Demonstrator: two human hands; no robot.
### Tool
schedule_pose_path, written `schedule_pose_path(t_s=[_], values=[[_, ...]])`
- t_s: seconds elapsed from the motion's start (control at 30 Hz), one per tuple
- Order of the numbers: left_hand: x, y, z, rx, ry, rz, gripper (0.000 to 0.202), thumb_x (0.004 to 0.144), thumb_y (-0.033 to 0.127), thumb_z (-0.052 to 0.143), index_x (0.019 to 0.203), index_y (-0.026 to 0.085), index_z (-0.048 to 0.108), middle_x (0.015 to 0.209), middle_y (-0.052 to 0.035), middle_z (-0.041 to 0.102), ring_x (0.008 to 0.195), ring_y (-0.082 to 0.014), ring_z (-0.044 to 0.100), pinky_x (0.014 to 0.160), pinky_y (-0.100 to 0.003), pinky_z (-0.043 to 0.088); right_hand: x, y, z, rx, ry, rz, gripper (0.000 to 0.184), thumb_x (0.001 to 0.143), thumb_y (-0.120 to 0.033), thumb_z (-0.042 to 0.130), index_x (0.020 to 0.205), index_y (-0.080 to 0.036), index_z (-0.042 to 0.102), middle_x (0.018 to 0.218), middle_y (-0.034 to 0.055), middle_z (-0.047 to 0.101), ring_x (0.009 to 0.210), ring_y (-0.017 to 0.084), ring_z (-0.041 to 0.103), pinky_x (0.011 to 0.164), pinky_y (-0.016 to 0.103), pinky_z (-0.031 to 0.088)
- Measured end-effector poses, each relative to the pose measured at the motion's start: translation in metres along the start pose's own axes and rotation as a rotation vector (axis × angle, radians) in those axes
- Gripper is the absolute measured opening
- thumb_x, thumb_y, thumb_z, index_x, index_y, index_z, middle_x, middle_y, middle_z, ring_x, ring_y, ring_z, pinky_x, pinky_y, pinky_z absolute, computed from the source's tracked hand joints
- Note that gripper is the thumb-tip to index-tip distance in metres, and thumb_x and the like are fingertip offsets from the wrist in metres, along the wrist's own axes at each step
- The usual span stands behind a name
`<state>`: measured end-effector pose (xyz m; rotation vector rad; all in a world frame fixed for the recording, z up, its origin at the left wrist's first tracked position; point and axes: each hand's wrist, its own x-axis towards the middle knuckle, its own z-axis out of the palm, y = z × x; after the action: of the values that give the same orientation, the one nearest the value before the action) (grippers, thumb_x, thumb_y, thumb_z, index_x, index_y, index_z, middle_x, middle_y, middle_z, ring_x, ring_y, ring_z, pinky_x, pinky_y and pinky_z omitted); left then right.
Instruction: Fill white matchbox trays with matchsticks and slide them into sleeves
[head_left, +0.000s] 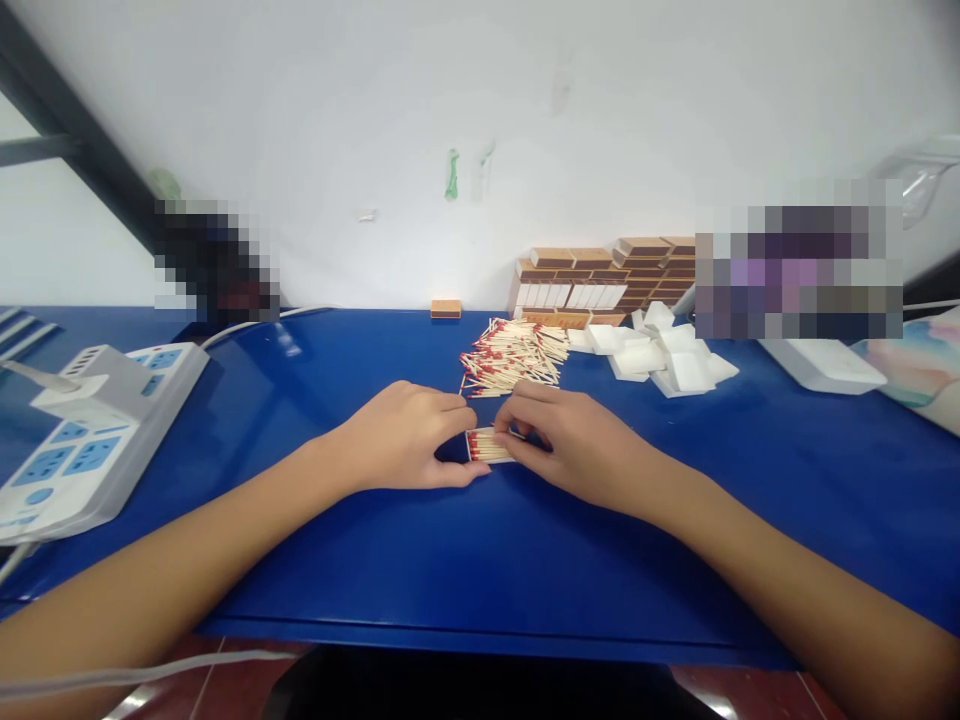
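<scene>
A small open matchbox tray filled with red-tipped matches (489,445) lies on the blue table (480,570), between my two hands. My left hand (409,437) curls its fingers against the tray's left end. My right hand (574,443) pinches the tray's right end with thumb and fingers. Just behind the hands lies a loose pile of red-tipped matches (514,357).
Several empty white trays (660,352) lie right of the pile. Brown matchbox sleeves (600,270) are stacked against the white wall, with a single box (445,309) to their left. A white power strip (82,425) sits at the left edge, and a white flat box (821,362) at the right.
</scene>
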<state>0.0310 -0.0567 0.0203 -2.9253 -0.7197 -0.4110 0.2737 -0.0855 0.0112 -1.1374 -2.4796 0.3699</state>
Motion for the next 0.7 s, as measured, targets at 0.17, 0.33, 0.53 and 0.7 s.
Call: schedule_pose_path(t_s=[0.17, 0.33, 0.53, 0.7], values=[[-0.001, 0.000, 0.001, 0.004, -0.008, 0.004, 0.038, 0.095, 0.053, 0.062, 0.086, 0.017, 0.069, 0.075, 0.0001, 0.067, 0.066, -0.0151, 0.063, 0.055, -0.031, 0.036, 0.002, -0.001, 0.003, -0.036, 0.021, 0.003, 0.008, 0.098, -0.017, 0.058, 0.098, -0.020, 0.065, 0.093, 0.0029, 0.063, 0.075, 0.015, 0.057, 0.067, 0.028, 0.038], [0.000, 0.001, 0.001, -0.012, -0.031, -0.008, 0.037, 0.095, 0.052, 0.061, 0.088, 0.017, 0.070, 0.075, 0.0003, 0.067, 0.066, -0.0153, 0.063, 0.056, -0.030, 0.036, 0.003, -0.001, 0.001, -0.032, 0.052, -0.021, 0.007, 0.098, -0.017, 0.058, 0.098, -0.019, 0.065, 0.092, 0.0026, 0.063, 0.075, 0.014, 0.055, 0.065, 0.028, 0.037], [0.000, -0.003, -0.007, -0.029, -0.011, -0.040, 0.031, 0.093, 0.047, 0.064, 0.094, 0.018, 0.071, 0.078, 0.0007, 0.069, 0.067, -0.0149, 0.063, 0.058, -0.029, 0.037, 0.002, 0.009, -0.010, -0.075, 0.066, 0.106, 0.009, 0.098, -0.025, 0.060, 0.091, -0.020, 0.064, 0.087, 0.0031, 0.062, 0.077, 0.017, 0.057, 0.067, 0.030, 0.038], [0.001, -0.003, -0.010, -0.038, -0.027, -0.069, 0.030, 0.093, 0.047, 0.063, 0.094, 0.018, 0.072, 0.079, -0.0003, 0.070, 0.068, -0.0153, 0.064, 0.060, -0.028, 0.038, 0.000, 0.010, -0.011, -0.036, -0.039, 0.133, 0.011, 0.096, -0.029, 0.064, 0.088, -0.021, 0.063, 0.089, 0.0036, 0.063, 0.080, 0.018, 0.058, 0.068, 0.030, 0.040]])
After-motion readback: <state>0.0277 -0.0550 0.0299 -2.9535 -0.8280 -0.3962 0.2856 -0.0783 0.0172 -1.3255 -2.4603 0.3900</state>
